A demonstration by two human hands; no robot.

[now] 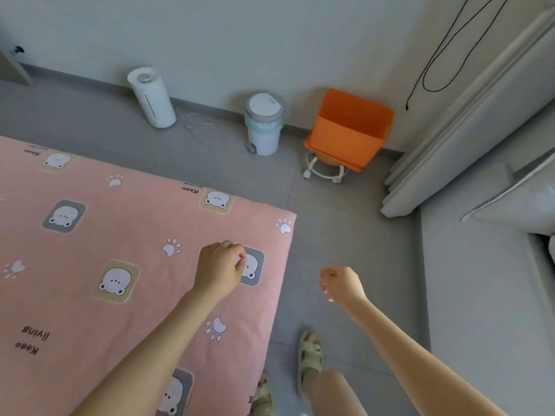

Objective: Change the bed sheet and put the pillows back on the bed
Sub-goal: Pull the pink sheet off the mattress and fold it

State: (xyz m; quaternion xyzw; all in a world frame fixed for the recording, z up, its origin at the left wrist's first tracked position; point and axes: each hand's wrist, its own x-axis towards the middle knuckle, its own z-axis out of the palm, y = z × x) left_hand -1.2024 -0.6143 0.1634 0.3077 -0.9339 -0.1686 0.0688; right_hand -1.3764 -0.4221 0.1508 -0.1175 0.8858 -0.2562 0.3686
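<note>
Bare floor [345, 235] open from bed corner toward 12 o'clock. Along wall: humidifier [153, 99] at 11, pedal bin [263, 124] at 12, orange box [350, 130] on stool [326, 171] at 1. Grey padded panel [480, 115] blocks 2 o'clock. Pink sheet [120, 235] fills 9 o'clock side.

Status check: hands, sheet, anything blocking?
Left hand curled above pink sheet, no fabric gripped. Right hand curled, empty, over floor. Sheet lies flat to the corner. No pillows in view.

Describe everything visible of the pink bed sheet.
The pink bed sheet looks like soft cotton, printed with white bears in grey or tan squares, paw prints and "Keep living". It lies spread flat and smooth, one corner toward the right. The left hand, fingers curled, is over it; contact is unclear.
</note>
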